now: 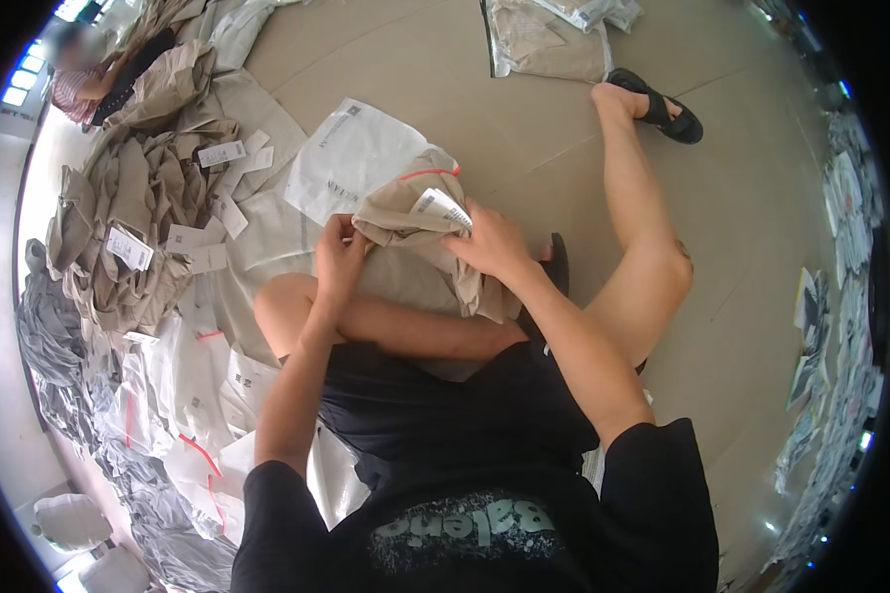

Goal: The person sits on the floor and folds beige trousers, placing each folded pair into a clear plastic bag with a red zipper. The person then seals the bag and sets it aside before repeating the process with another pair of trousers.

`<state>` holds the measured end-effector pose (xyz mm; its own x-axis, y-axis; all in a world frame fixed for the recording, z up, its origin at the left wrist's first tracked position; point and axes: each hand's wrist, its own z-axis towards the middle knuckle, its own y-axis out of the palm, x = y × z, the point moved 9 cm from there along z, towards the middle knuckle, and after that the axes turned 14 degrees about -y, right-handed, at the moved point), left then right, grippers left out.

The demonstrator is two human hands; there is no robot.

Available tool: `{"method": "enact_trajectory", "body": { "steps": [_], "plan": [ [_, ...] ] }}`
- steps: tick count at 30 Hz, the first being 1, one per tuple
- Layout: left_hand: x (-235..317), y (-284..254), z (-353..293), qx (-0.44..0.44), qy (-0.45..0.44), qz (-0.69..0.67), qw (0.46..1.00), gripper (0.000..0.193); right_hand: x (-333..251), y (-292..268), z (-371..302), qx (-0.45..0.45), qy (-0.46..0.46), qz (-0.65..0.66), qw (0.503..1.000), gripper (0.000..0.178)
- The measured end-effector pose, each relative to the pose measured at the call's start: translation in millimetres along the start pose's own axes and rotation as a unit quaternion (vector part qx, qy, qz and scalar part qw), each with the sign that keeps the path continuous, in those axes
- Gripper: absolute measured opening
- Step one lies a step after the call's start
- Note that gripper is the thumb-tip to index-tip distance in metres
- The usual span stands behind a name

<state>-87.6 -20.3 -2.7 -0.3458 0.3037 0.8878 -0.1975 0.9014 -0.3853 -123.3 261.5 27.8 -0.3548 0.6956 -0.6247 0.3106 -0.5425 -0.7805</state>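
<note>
A beige folded garment (405,215) is held up between my two hands, above my crossed leg. My left hand (339,259) pinches its left edge between thumb and fingers. On the other side, my right hand (491,240) grips the cloth beside some white paper tags (443,208), which lie on top of the garment. Part of the cloth hangs down toward my lap. Just beyond it, a translucent white plastic bag (341,158) lies flat. A red strip (433,172) curves along the garment's far side; whether it belongs to that bag I cannot tell.
Beige garments with tags (133,212) are heaped at the left, near plastic bags with red strips (193,450). Grey garments (49,316) lie farther left. Bagged beige clothes (549,44) rest at the far side. Another person (94,79) sits far left.
</note>
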Motion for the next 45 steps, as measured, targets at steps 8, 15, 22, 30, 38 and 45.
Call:
{"method": "enact_trajectory", "body": {
  "steps": [8, 15, 22, 30, 38, 45],
  "plan": [
    [18, -25, -4, 0.032, -0.017, -0.330, 0.943, 0.017, -28, 36, -4, -0.021, -0.001, 0.058, 0.998, 0.056],
    [41, -6, -13, -0.028, -0.025, -0.230, 0.972, 0.024, -17, 12, -8, -0.058, 0.034, 0.122, 0.990, 0.054],
    [33, -13, 20, 0.025, -0.082, 0.004, 0.996, 0.031, -33, 16, -10, -0.052, 0.005, 0.010, 0.999, 0.056],
    [111, 35, -35, 0.153, 0.346, 0.316, 0.870, 0.027, -36, 21, -11, -0.036, 0.058, -0.049, 0.996, 0.046],
    [89, 28, -45, 0.152, 0.279, 0.373, 0.872, 0.041, -3, 23, -5, 0.049, 0.070, 0.072, 0.994, 0.054],
    [118, 34, -56, 0.150, 0.293, 0.328, 0.885, 0.030, -21, 21, -6, 0.029, 0.077, -0.002, 0.997, 0.062]
  ]
}}
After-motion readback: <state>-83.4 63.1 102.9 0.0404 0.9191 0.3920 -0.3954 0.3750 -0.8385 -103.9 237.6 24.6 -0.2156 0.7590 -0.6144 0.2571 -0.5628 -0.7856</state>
